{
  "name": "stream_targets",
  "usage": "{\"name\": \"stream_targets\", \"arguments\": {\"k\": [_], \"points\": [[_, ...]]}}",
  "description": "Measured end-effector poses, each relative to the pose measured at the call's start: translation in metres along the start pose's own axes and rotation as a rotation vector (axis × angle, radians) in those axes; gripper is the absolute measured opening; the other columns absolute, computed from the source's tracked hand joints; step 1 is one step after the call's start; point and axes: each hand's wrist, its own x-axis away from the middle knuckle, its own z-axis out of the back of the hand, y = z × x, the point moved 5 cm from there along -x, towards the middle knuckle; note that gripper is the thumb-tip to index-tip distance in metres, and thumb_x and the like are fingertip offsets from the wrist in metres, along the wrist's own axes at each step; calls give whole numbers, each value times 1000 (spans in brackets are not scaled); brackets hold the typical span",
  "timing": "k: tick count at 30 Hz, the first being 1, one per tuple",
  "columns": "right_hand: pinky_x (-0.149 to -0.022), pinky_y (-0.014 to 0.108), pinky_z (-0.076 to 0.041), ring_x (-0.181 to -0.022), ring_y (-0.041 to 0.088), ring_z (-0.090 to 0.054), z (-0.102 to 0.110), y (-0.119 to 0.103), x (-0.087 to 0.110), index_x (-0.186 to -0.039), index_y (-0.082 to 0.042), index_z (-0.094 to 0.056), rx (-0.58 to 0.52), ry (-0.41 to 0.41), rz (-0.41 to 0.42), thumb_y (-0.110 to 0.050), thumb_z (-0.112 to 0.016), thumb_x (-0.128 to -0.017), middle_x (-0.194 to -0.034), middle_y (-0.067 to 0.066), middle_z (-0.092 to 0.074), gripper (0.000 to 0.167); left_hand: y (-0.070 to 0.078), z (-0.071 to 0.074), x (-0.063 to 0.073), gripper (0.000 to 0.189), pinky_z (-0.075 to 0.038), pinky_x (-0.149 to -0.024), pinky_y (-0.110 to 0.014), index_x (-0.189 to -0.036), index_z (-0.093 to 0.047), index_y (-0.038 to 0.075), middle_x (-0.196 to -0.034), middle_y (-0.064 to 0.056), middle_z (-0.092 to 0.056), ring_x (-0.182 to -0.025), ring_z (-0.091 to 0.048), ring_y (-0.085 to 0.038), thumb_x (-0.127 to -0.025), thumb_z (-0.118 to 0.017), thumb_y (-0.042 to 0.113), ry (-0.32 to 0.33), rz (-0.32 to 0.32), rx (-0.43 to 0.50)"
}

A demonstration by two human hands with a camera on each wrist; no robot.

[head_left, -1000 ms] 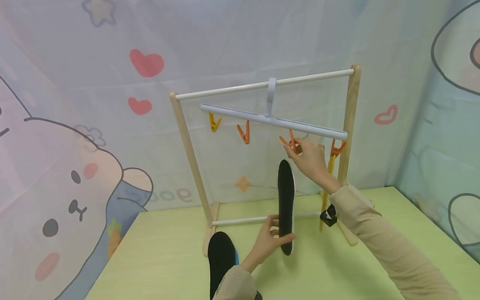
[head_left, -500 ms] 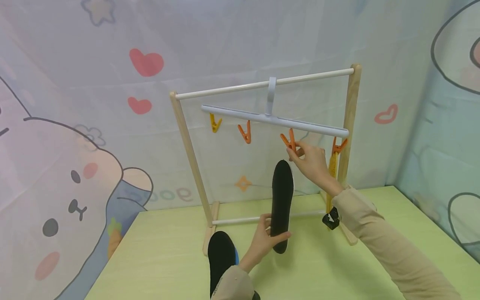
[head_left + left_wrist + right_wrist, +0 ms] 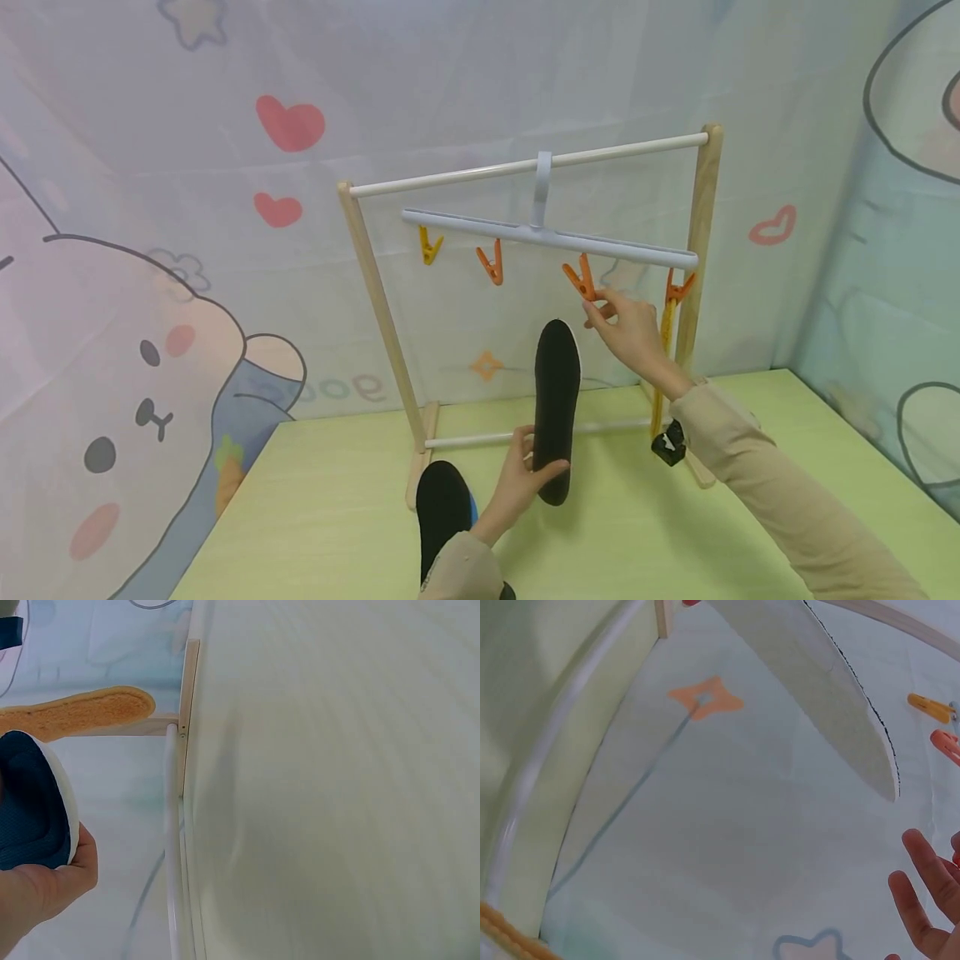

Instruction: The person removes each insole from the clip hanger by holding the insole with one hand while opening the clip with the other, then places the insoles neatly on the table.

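My left hand (image 3: 517,483) grips the lower part of a black insole (image 3: 557,400), holding it upright with its top below the hanger. Its underside looks pale in the right wrist view. At the hanger, my right hand (image 3: 626,329) pinches the lower end of an orange clip (image 3: 583,279) with thumb and forefinger. That clip hangs under the white hanger (image 3: 480,226), just above the insole's tip and apart from it. In the right wrist view, two fingers (image 3: 922,896) of this hand stand away from the clip. A second black insole (image 3: 442,512) lies at the front.
The hanger hooks over the white bar of a wooden rack (image 3: 378,317). A yellow clip (image 3: 429,245) and another orange clip (image 3: 492,262) hang to the left. At the right end, an orange clip (image 3: 678,287) holds a fuzzy orange-yellow insole (image 3: 97,709) beside the right forearm.
My left hand has moved the insole leftward and turned its black face more toward the head view. My right hand has shifted slightly right and down, its fingertips now at the clip's lower end.
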Motion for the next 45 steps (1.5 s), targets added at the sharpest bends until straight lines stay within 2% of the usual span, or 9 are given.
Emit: {"name": "stream_targets", "arguments": {"k": [3, 5, 9, 12, 14, 20, 30, 39, 45], "points": [[-72, 44, -36, -44, 18, -44, 1, 2, 4, -102, -3, -62, -6, 4, 14, -21, -53, -89, -71, 10, -70, 24, -2, 1, 1, 55, -51, -79, -38, -123, -32, 1, -112, -25, -52, -101, -57, -38, -80, -65, 11, 7, -3, -3], [-73, 43, -36, -47, 19, -50, 3, 2, 6, -101, -4, -62, -8, 12, 24, -21, -53, -89, -70, 9, -69, 22, -1, 2, 3, 53, -51, -78, -38, -124, -32, 1, -111, -25, -52, -99, -58, -38, -81, -63, 10, 8, -5, -13], [-53, 30, -37, -44, 12, -47, 6, 3, 9, -98, -5, -63, 5, 32, 51, -20, -54, -89, -68, 8, -69, 20, -5, 6, 4, 48, -52, -76, -38, -124, -33, 0, -109, -26, -52, -96, -59, -38, -83, -59, 5, 14, -15, -38], [-43, 23, -27, -39, 4, -38, 8, 5, 11, -97, -5, -64, 19, 34, 54, -20, -54, -88, -67, 7, -69, 20, -15, 11, 0, 45, -52, -77, -40, -124, -33, 1, -108, -27, -52, -96, -59, -40, -84, -54, -2, 25, -24, -47], [-44, 22, -27, -40, 2, -39, 8, 7, 14, -98, -5, -64, 21, 22, 37, -21, -54, -89, -67, 6, -69, 21, -22, 13, -2, 44, -52, -77, -40, -124, -33, 1, -107, -27, -52, -95, -59, -40, -84, -52, -6, 31, -28, -56], [-40, 21, -27, -44, 5, -41, 6, 9, 22, -100, -6, -63, -1, -41, -20, -23, -52, -90, -70, 6, -70, 23, -24, 19, 2, 43, -51, -75, -37, -123, -34, 2, -105, -25, -50, -94, -60, -38, -84, -48, -10, 49, -28, -76], [-37, 19, -26, -38, 0, -27, 6, 3, 36, -99, -7, -63, -59, -67, 0, -20, -54, -89, -70, 6, -69, 19, -20, 36, 13, 43, -51, -76, -36, -125, -34, 5, -109, -22, -51, -95, -60, -32, -86, -51, -5, 90, 57, -78], [-35, 18, -20, -37, -2, -18, 3, 5, 51, -100, -7, -63, -129, -107, -50, -21, -53, -89, -71, 6, -70, 20, -20, 55, 25, 47, -53, -69, -33, -125, -34, 1, -105, -21, -54, -90, -63, -24, -84, -57, 0, 123, 105, 15], [-35, 17, -20, -40, 0, -27, 2, 5, 63, -100, -7, -64, -164, -121, -59, -19, -54, -89, -71, 7, -70, 19, -21, 64, 33, 50, -54, -69, -32, -124, -34, 0, -102, -15, -55, -85, -64, -19, -82, -60, 1, 127, 128, 52]]}}
